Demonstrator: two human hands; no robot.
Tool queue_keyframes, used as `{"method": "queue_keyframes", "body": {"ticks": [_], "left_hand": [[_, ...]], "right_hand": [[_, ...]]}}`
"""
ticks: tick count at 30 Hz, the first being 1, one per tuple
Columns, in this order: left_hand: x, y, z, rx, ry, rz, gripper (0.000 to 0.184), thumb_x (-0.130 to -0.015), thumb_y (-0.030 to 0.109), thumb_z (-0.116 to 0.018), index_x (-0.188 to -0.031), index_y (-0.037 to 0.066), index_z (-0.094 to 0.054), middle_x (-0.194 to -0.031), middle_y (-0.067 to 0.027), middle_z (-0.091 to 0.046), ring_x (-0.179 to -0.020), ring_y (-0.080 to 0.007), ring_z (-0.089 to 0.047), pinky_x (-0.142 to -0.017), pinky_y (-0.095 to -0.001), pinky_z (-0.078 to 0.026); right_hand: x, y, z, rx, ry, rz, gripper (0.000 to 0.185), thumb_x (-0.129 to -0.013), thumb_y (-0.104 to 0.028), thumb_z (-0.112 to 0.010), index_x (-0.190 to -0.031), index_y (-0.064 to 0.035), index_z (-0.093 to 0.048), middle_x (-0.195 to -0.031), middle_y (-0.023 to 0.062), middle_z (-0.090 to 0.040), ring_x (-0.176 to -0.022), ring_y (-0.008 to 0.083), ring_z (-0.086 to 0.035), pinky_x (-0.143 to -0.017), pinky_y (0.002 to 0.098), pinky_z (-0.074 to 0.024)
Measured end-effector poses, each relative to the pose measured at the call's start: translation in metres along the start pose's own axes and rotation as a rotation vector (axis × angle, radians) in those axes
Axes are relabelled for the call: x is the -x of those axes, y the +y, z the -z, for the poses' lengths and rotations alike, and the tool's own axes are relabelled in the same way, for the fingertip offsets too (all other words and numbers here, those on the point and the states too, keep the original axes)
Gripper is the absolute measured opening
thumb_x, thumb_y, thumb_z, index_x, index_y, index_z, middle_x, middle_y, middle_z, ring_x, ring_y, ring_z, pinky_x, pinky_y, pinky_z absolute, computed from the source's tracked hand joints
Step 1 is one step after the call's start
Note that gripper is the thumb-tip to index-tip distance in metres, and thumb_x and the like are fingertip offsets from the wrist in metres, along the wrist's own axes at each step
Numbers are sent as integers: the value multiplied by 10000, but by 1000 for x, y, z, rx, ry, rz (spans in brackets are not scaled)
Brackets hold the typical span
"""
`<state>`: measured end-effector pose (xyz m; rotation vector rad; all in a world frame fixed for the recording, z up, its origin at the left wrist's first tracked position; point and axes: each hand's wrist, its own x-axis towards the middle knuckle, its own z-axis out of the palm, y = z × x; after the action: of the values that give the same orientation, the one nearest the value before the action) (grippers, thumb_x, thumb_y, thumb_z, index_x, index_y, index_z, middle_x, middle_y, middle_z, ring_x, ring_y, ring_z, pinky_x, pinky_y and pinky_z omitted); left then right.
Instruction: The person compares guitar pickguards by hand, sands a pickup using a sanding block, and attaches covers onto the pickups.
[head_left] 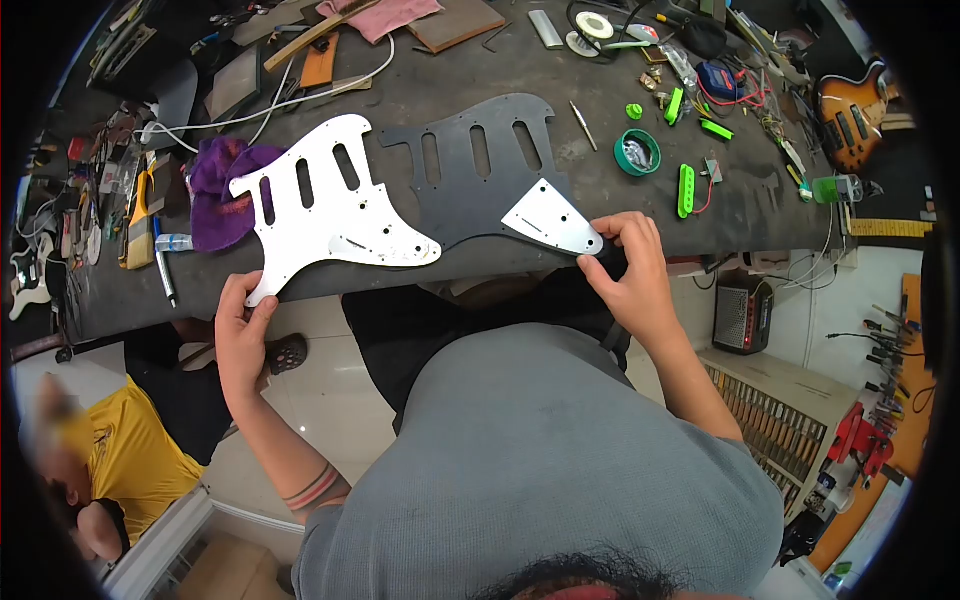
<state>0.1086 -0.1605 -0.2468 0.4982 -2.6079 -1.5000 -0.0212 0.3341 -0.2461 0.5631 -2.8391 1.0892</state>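
A white guitar pickguard (320, 212) with three pickup slots extends over the bench's front edge. My left hand (243, 325) pinches its lower tip between thumb and fingers. Beside it on the right is a black pickguard (455, 185) of similar shape. A pale triangular plate (548, 217) with small holes lies over that black pickguard's lower right part. My right hand (637, 270) is closed at the right-hand corner, thumb below and fingers above, gripping the black pickguard with the plate on it.
A purple cloth (222, 190) lies left of the white pickguard. To the right are a green round container (637, 152), a bright green pickup (686, 191) and a thin pointed tool (583, 126). A sunburst guitar (850, 115) stands far right. A person in a yellow shirt (140, 455) is at lower left.
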Motion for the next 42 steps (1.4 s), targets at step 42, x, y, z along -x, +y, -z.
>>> {"method": "queue_keyframes", "body": {"ticks": [42], "left_hand": [[-5, 11, -42, -405, 195, -266, 327, -928, 182, -826, -1221, 51, -764, -1147, -40, -630, -1116, -248, -562, -1059, -366, -369]], "right_hand": [[22, 12, 3, 133, 88, 18, 389, -870, -107, -837, -1207, -32, -658, -1138, 124, -617, -1076, 329, -580, -997, 443, -448]]}}
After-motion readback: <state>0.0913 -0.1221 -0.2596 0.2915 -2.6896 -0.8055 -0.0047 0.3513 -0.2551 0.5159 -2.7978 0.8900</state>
